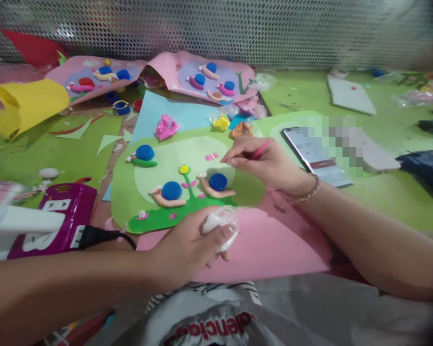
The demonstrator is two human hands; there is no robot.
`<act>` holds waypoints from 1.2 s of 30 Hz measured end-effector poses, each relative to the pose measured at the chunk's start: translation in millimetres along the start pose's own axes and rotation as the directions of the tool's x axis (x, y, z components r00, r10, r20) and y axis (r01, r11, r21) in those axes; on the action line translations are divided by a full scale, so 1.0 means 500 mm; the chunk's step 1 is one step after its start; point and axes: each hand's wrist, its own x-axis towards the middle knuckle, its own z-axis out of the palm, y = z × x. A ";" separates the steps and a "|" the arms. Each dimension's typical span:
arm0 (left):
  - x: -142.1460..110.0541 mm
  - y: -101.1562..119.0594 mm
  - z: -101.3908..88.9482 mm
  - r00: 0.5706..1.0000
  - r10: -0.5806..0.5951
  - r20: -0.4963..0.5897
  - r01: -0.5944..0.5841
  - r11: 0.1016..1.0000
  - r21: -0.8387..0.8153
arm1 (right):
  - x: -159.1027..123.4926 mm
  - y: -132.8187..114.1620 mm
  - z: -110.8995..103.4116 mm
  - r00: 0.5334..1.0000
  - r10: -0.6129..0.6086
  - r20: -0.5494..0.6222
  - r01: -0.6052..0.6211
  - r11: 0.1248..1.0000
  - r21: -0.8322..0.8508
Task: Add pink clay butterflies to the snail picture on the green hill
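My left hand (pixel 191 247) is closed around a small clear bag of white clay (pixel 220 223) at the near edge of a green craft board (pixel 124 190). The board carries three clay snails with blue shells (pixel 171 191), a yellow flower and a dark green ground strip. My right hand (pixel 263 161) pinches a thin pink tool (pixel 261 149) above the board's right side, its fingertips close to a small pink butterfly piece (pixel 211 156) and the right snail (pixel 218 182).
A pink sheet (pixel 274 245) lies under my wrists. A phone (pixel 315 156) rests to the right, a glue gun (pixel 426 168) beyond it. A purple power strip (pixel 57 216) with a black plug sits at left. Finished snail boards (pixel 212 77) and yellow foam (pixel 29 103) lie behind.
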 end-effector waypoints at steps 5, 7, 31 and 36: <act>0.003 0.001 0.000 1.000 0.005 -0.012 -0.005 1.000 0.003 | -0.010 -0.018 0.005 0.998 -0.056 0.001 0.056 0.993 0.103; 0.003 -0.002 -0.001 1.000 0.002 -0.010 -0.002 1.000 0.003 | -0.009 -0.014 0.003 0.999 -0.044 -0.006 0.044 0.994 0.100; 0.003 -0.005 0.000 1.000 0.002 -0.006 -0.002 1.000 -0.019 | 0.000 -0.007 -0.002 0.999 0.045 -0.001 -0.045 0.992 0.121; 0.003 -0.006 -0.001 1.000 0.012 -0.005 -0.012 1.000 -0.021 | -0.001 0.000 -0.006 0.999 0.006 -0.031 -0.006 1.000 0.001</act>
